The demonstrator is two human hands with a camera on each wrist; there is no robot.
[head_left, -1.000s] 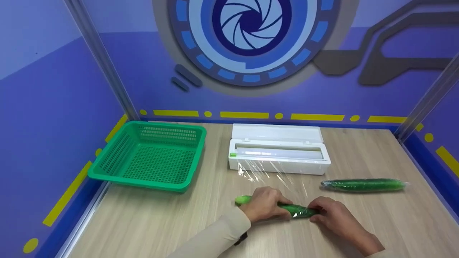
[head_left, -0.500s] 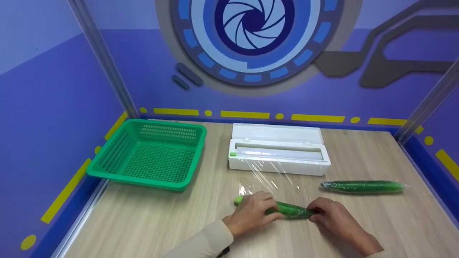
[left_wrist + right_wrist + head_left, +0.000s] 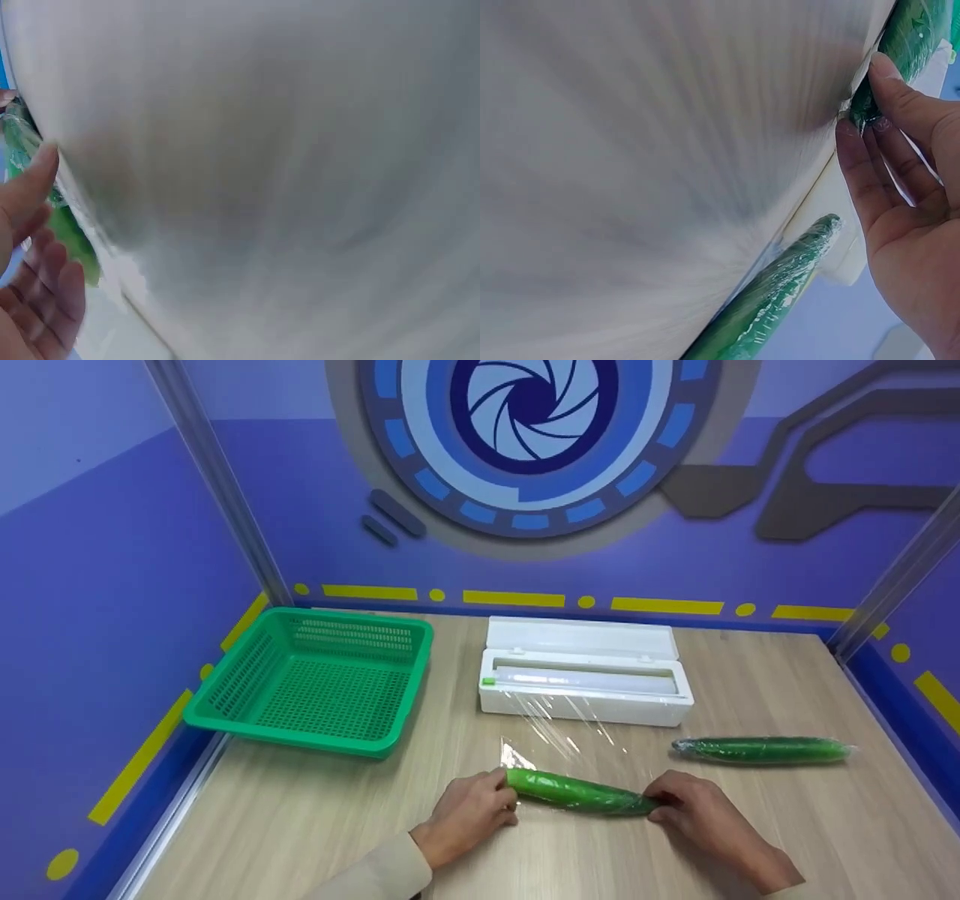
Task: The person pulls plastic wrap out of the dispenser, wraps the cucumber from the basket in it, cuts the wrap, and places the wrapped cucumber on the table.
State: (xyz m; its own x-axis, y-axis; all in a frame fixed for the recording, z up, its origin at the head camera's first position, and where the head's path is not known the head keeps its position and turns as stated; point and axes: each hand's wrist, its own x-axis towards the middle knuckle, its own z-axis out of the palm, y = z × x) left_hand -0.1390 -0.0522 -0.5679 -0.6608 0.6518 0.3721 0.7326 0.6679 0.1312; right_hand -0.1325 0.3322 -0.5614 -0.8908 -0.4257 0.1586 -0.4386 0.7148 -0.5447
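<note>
A green cucumber (image 3: 577,793) lies on the table under clear plastic wrap (image 3: 559,735) that stretches from the white wrap dispenser (image 3: 585,707). My right hand (image 3: 697,810) pinches the dark right end of the cucumber, and the right wrist view shows thumb and fingertips (image 3: 847,127) on that wrapped tip. At the pale left end is my left hand (image 3: 471,814), its fingertips right at the tip. In the left wrist view its thumb (image 3: 37,176) stands apart from the loosely bent fingers (image 3: 56,277), with the cucumber (image 3: 71,240) beyond them.
Another wrapped cucumber (image 3: 765,749) lies to the right, behind the right hand. A green perforated basket (image 3: 292,741) stands at the back left. The dispenser's lid (image 3: 581,637) is raised. Purple wall panels (image 3: 480,562) border the table.
My left hand has let go of the cucumber's middle and slid left to its pale end, baring more of the cucumber. The right hand has stayed at the dark end.
</note>
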